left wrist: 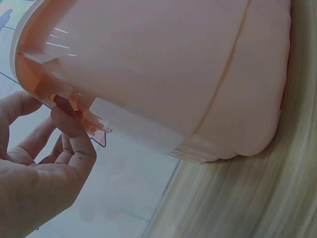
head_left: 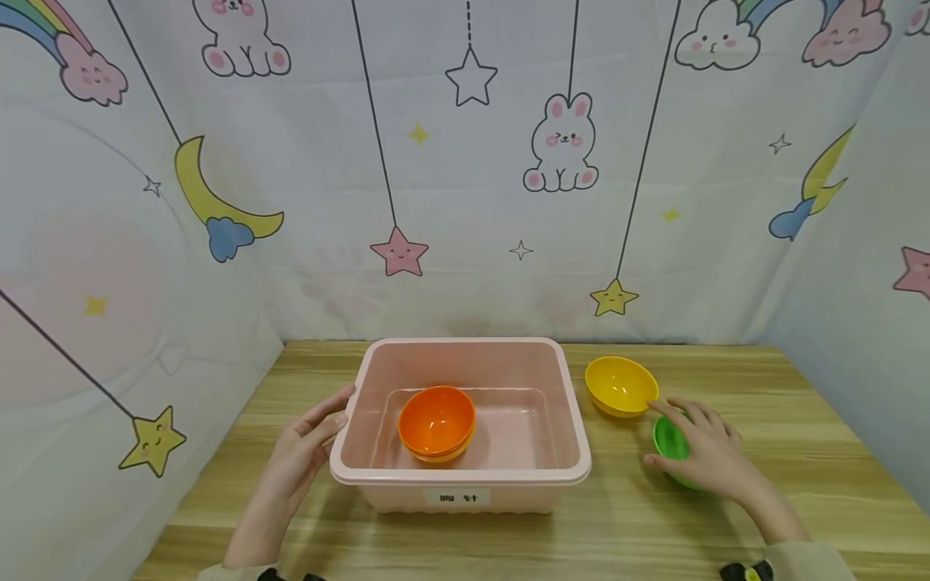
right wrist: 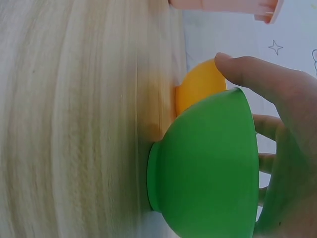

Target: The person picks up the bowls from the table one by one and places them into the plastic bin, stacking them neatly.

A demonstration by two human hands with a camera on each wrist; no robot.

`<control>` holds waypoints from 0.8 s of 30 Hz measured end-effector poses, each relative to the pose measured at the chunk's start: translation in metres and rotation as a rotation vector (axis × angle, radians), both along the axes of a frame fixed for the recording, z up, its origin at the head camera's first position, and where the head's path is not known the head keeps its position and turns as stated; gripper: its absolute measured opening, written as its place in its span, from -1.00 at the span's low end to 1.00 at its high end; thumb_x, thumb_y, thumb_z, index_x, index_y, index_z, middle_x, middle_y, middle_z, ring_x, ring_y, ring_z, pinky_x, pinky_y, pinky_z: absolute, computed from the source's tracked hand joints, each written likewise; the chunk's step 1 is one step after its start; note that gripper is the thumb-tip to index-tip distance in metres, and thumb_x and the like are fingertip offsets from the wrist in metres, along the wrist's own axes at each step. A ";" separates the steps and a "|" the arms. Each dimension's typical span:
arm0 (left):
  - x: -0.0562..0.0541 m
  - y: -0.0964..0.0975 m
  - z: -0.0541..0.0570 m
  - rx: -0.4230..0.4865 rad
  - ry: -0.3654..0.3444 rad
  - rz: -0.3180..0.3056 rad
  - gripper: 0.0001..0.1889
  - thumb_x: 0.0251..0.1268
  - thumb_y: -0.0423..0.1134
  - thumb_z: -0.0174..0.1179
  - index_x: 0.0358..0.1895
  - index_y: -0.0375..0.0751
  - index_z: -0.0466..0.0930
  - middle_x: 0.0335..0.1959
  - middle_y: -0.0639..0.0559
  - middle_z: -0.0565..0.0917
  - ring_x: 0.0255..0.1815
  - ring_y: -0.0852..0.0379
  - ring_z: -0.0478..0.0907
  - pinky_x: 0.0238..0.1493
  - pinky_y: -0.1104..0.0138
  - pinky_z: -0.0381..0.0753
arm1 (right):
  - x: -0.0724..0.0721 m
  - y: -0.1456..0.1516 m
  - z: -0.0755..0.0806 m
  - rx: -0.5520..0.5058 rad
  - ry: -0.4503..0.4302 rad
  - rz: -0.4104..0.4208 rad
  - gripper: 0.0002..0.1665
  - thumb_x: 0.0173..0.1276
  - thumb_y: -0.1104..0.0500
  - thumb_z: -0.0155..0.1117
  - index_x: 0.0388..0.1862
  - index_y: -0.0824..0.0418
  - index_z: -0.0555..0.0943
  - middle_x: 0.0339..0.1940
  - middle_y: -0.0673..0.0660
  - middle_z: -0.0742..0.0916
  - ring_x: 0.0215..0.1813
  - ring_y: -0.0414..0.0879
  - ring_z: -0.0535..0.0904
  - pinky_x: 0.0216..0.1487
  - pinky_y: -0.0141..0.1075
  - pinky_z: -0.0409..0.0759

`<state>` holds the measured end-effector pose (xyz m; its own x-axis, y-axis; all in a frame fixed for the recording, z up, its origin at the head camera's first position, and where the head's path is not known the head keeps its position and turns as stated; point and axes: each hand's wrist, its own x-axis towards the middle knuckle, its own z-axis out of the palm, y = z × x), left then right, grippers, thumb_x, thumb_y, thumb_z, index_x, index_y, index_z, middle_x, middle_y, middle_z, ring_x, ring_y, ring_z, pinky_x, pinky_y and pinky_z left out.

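A pink plastic bin [head_left: 508, 476] stands on the table, and my left hand [head_left: 298, 452] holds its left rim. The left wrist view shows the fingers [left wrist: 74, 134] curled up under that rim. Inside the bin, an orange bowl [head_left: 436, 420] is nested in a yellowish bowl [head_left: 434, 458]. My right hand [head_left: 708, 456] is over a green bowl [head_left: 670, 438] right of the bin, fingers spread and partly hiding it. In the right wrist view the thumb [right wrist: 247, 72] stands apart from the green bowl's rim [right wrist: 237, 96]. Behind it sits a yellow bowl [head_left: 617, 387], upright.
The wooden table [head_left: 625, 532] reaches back to a patterned cloth [head_left: 465, 298], with more cloth along both sides. A white label [head_left: 456, 497] with printed characters is on the bin's front wall.
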<state>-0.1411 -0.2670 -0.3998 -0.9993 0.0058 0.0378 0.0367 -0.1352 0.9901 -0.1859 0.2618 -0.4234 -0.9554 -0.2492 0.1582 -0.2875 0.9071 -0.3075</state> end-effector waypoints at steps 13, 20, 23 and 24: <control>0.000 -0.001 0.000 0.015 0.011 -0.014 -0.61 0.42 -0.31 0.06 0.28 -0.09 0.48 0.12 0.52 0.57 0.11 0.49 0.52 0.03 0.48 0.59 | 0.003 0.008 -0.002 0.021 0.002 0.011 -0.06 0.06 -0.31 0.40 0.36 0.05 0.35 0.33 0.39 0.38 0.29 0.54 0.20 -0.02 0.60 0.15; 0.001 0.000 0.000 0.006 0.007 -0.010 -0.66 0.42 -0.30 0.06 0.18 0.10 0.57 0.17 0.48 0.55 0.11 0.48 0.52 0.03 0.47 0.59 | 0.006 0.011 0.001 0.025 -0.010 0.022 -0.04 0.06 -0.32 0.39 0.38 0.03 0.33 0.36 0.38 0.34 0.30 0.55 0.19 -0.04 0.61 0.17; 0.000 0.000 0.000 -0.004 -0.002 -0.005 -0.64 0.42 -0.29 0.07 0.22 0.08 0.54 0.19 0.46 0.54 0.11 0.47 0.52 0.04 0.47 0.59 | 0.006 0.013 0.002 0.035 -0.016 0.030 -0.02 0.04 -0.33 0.40 0.39 0.01 0.32 0.37 0.39 0.33 0.29 0.55 0.20 -0.08 0.60 0.21; 0.000 0.000 0.000 -0.007 -0.006 -0.004 -0.62 0.42 -0.28 0.07 0.25 0.05 0.51 0.19 0.47 0.54 0.11 0.46 0.52 0.04 0.47 0.59 | 0.006 0.013 0.002 0.038 -0.022 0.030 -0.01 0.04 -0.33 0.40 0.39 0.00 0.32 0.37 0.38 0.32 0.29 0.55 0.20 -0.09 0.60 0.22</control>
